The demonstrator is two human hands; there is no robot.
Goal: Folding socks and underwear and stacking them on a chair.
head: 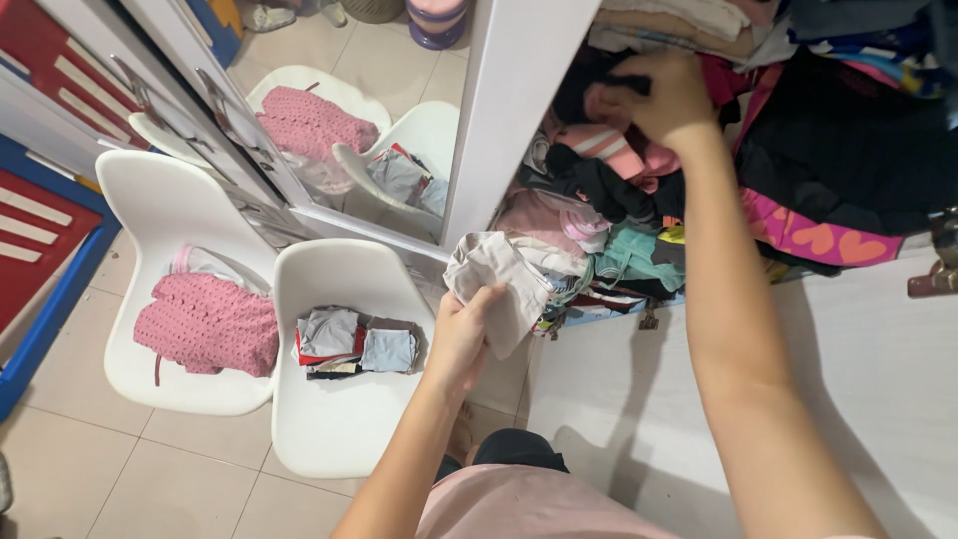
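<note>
Nearest us, we are seeing our own pink shirt [529,504] at the bottom edge, both bare arms reaching out from it. Our left hand [461,334] is gripping a beige garment [499,279], fingers curled shut around its lower fold, and holding it in the air just in front of the wardrobe shelf [599,299]. Our right hand [664,95] is reaching higher into the clothes pile [609,180], fingers closed on a dark and pink piece there. We are judging the beige garment as light, soft and floppy, not fragile; bunching a thick fold looks like the best hold, since loose ends are drooping. Beside us, two white chairs are standing on the tiled floor: the left chair [160,210] is carrying a pink knitted item [208,324], the right chair [344,419] a small stack of folded clothes [357,342]. A mirrored door [499,130] is standing between chairs and shelf, crowding the left hand's path.
</note>
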